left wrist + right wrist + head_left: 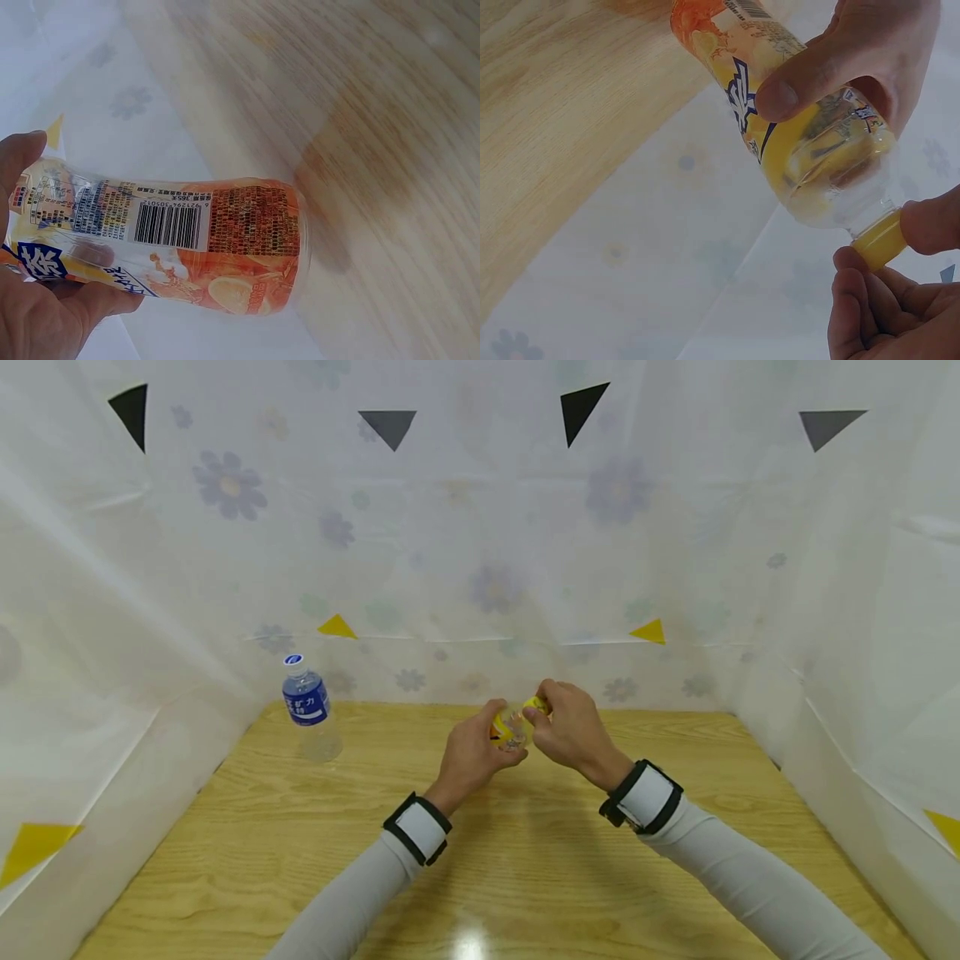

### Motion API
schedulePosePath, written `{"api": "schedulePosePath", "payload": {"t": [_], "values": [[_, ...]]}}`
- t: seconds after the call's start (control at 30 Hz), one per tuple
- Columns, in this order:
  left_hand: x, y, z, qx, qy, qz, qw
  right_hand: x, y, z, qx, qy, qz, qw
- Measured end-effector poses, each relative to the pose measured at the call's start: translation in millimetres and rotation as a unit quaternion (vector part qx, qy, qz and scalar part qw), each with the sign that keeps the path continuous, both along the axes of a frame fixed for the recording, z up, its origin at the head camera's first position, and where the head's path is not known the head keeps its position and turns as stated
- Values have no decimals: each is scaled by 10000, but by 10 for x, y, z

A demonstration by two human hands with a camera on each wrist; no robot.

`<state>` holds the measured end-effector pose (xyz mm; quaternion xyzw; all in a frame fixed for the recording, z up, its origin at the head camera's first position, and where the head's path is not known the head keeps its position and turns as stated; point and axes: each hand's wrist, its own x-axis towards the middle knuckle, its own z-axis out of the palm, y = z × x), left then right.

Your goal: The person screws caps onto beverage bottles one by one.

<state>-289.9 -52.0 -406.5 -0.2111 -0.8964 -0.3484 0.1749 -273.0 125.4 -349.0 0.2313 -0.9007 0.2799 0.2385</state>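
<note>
My left hand [471,752] grips a clear plastic drink bottle [251,225] around its upper body. Its printed label is orange, yellow and white with a barcode, and the inside looks empty of liquid. The thumb of that hand lies across the label in the right wrist view. At the bottle's neck sits a yellow cap [881,240], pinched between the thumb and fingers of my right hand [573,728]. The bottle is tilted, its neck toward the right hand and its base angled down over the table.
Toward the back left of the wood-grain table [247,860] stands another clear bottle [306,703] with a blue label and white cap. White flower-printed sheeting [450,543] encloses the back and both sides, with black, grey and yellow triangles on it.
</note>
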Motion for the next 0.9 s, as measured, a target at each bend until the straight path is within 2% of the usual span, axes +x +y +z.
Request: {"api": "schedulePosePath", "payload": {"t": [0.2, 0.63, 0.77, 0.9], "values": [[2, -1, 8, 37, -6, -4, 10000, -7, 11, -10, 2, -1, -13, 10000], [0, -35, 58, 249, -327, -186, 9990, 33, -25, -26, -44, -226, -56, 9997], [-40, -105, 124, 386, -266, -77, 9989, 53, -33, -21, 25, -441, -79, 9990], [-112, -259, 269, 682, -182, 149, 9974, 55, -23, -19, 219, -642, -106, 9976]]}}
